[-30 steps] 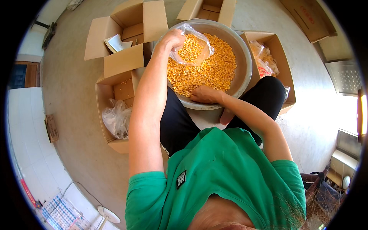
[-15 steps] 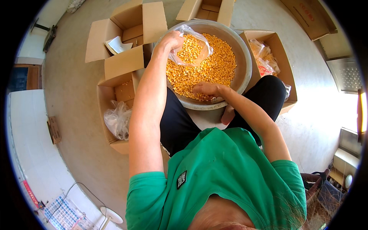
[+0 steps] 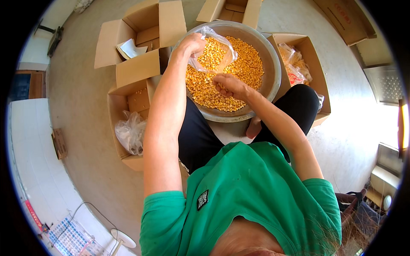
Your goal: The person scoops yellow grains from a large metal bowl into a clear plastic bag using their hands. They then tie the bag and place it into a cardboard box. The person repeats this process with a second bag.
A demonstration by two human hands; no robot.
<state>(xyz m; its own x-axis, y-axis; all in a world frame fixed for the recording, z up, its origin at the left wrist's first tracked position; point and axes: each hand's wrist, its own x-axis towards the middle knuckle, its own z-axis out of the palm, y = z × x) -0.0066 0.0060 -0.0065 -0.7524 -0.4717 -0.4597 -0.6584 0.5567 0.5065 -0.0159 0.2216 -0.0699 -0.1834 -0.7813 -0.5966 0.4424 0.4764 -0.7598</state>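
A wide metal basin (image 3: 273,81) full of loose yellow corn kernels (image 3: 247,55) sits between my knees. My left hand (image 3: 194,44) is closed on the rim of a clear plastic bag (image 3: 232,54) at the basin's far left. The bag's mouth is spread, and kernels show within its opening. Just below the bag's near edge, my right hand (image 3: 230,85) is raised over the corn with its fingers curled in. A few kernels show at its fingers; the rest of its palm is hidden.
Around the basin stand open cardboard boxes: one holding papers (image 3: 130,49), one with crumpled clear bags (image 3: 130,132), one at the right with bagged corn (image 3: 294,64), and another box (image 3: 230,10) behind. A stool-like white disc (image 3: 124,238) is at lower left.
My right hand has come up out of the kernels and moved away from me toward the bag, its fingers now curled. My left hand and the bag have barely moved.
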